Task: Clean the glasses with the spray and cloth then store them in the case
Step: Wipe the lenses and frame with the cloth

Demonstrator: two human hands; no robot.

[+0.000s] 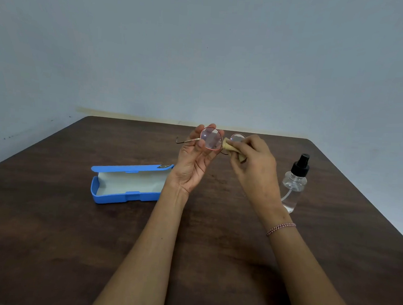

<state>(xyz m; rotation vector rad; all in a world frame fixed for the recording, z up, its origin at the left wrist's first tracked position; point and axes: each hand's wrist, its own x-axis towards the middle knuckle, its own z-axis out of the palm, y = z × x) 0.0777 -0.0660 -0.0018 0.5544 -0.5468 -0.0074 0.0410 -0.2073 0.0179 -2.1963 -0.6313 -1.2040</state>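
Round glasses (pixel 211 138) with a thin pink-red frame are held up above the far middle of the table. My left hand (pixel 196 160) grips them at the left lens rim, palm toward me. My right hand (pixel 254 160) pinches a small tan cloth (pixel 231 148) against the right lens, which is mostly hidden behind my fingers. An open blue case (pixel 128 183) with a pale lining lies on the table to the left of my left wrist. A clear spray bottle (pixel 294 184) with a black pump top stands upright to the right of my right hand.
A dark brown wooden table (pixel 49 225) fills the lower view. Its far edge meets a grey-blue wall (pixel 201 58). The table's right edge runs diagonally past the bottle. A red-and-white thread band sits on my right wrist.
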